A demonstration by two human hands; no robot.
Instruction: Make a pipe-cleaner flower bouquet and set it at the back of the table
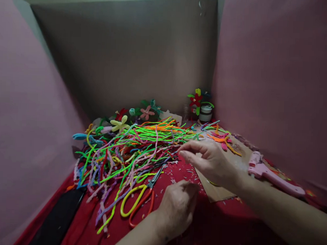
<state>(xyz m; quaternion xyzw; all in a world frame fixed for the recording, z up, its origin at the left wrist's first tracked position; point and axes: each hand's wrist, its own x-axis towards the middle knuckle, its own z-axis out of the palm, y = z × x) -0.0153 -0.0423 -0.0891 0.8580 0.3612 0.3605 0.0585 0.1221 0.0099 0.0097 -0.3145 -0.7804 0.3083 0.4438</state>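
My left hand [178, 205] is curled closed low over the red cloth, just right of a pair of scissors [149, 186] with one yellow and one red handle loop. Whatever its fingers may hold is hidden. Above and to the right, my right hand [209, 160] has thumb and index fingertips brought together in a pinch; anything between them is too small to make out. Its fingertips point toward a large heap of fuzzy pipe cleaners [141, 136] in green, pink, purple, orange and other colours. A piece of cardboard [214, 192] lies beneath my right hand and wrist.
A pink glue gun [274, 178] rests on the right. Several pipe-cleaner flowers, including a pale yellow one [120, 124], stand behind the heap. A lidded jar [206, 113] sits at the back. A black flat object [58, 217] lies front left. Panels enclose the red-covered table [229, 232].
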